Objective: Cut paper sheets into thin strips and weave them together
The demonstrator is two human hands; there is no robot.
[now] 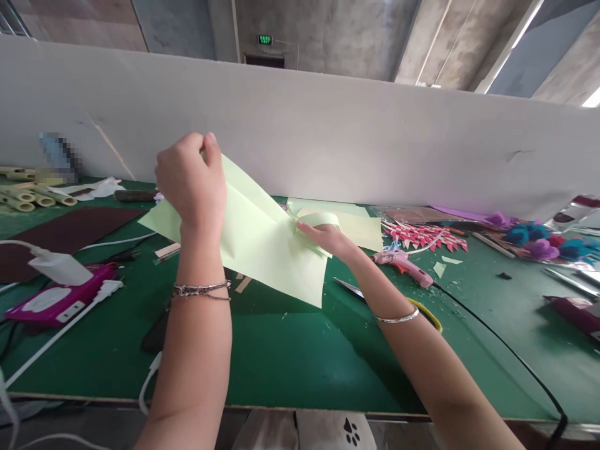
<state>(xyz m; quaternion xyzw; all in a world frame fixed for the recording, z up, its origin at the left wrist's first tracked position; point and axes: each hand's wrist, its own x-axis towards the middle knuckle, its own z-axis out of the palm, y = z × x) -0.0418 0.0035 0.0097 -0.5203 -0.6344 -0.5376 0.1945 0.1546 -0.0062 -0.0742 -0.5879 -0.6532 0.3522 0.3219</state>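
A pale green sheet of paper point(276, 250) is held up in the air, slanting down from left to right. My left hand point(192, 181) is raised and closed on its upper edge. Lower and to the right, my right hand point(325, 237) pinches the paper where it is gathered and creased. A curled strip of the same green shows just above the right fingers, which hide part of it. Beneath my right forearm lie scissors point(347, 287) with a yellow handle, partly covered by the arm. Other light green sheets point(363, 230) rest on the table behind.
On the green table point(290, 362), a pink glue gun point(410, 267) with a black cord lies to the right. Beyond it are a red-and-white paper piece point(422, 236) and fuzzy coloured bundles point(544, 247). Leftward are a purple power strip point(70, 300), white cables and bamboo tubes point(19, 203).
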